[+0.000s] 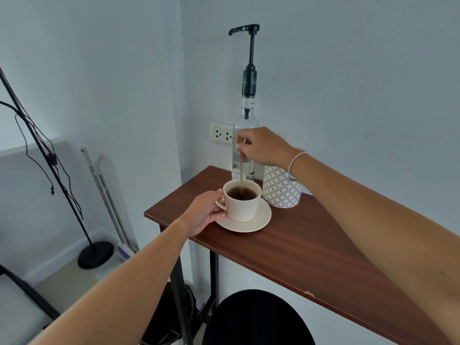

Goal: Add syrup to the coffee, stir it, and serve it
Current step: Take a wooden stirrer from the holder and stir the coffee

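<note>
On the desk (311, 245), the left hand (204, 210) wraps its grip around the cup (240, 207) while the right hand (261, 146) pinches a stir stick (241, 170) dipped in coffee (242, 194).

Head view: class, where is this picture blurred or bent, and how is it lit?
Head view: the stir stick smears with motion inside the cup; wide-angle distortion tilts the table and stretches both forearms; lighting is soft and bluish, with faint shadows.

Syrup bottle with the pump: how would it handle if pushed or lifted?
The syrup bottle looks tall and narrow with a long pump on top, so probably tippy if pushed high. It appears to be clear glass, likely fragile and smooth to hold.
</note>
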`<action>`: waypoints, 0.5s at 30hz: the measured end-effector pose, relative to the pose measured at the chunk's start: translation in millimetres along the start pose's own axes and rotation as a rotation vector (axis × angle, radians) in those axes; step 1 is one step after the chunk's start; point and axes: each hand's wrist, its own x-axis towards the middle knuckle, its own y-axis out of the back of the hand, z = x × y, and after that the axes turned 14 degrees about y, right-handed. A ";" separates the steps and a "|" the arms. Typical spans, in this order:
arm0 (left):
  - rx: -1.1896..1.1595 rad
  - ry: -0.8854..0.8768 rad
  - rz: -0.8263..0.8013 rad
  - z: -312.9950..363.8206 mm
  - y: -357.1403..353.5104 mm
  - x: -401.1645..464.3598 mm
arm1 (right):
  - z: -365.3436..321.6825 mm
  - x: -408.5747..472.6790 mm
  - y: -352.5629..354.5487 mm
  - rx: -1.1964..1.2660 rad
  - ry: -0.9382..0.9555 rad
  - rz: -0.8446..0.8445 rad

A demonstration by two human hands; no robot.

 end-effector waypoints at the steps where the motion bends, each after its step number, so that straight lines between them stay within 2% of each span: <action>1: -0.004 -0.001 -0.001 -0.2 0.2 0.3 | 1.2 -0.3 0.5 -0.100 0.007 -0.032; 3: -0.009 0.000 -0.005 -0.5 0.7 0.6 | 1.6 -0.1 0.2 -0.105 -0.015 -0.068; 6: -0.011 -0.005 -0.007 -1.1 1.6 1.6 | -3.1 1.7 -2.1 0.170 -0.055 -0.035; 8: -0.013 -0.001 0.000 -1.3 1.4 1.7 | -5.0 2.1 -3.1 0.225 -0.041 0.019; 10: -0.009 0.000 0.007 -1.2 1.0 2.0 | -3.6 1.8 -2.9 0.109 -0.017 0.031; 13: -0.013 0.001 0.004 -1.0 0.8 1.5 | 1.6 0.6 -1.8 -0.155 -0.017 -0.050; 15: -0.014 0.002 0.001 -0.7 0.3 0.7 | 2.2 0.4 -1.9 -0.057 -0.050 -0.078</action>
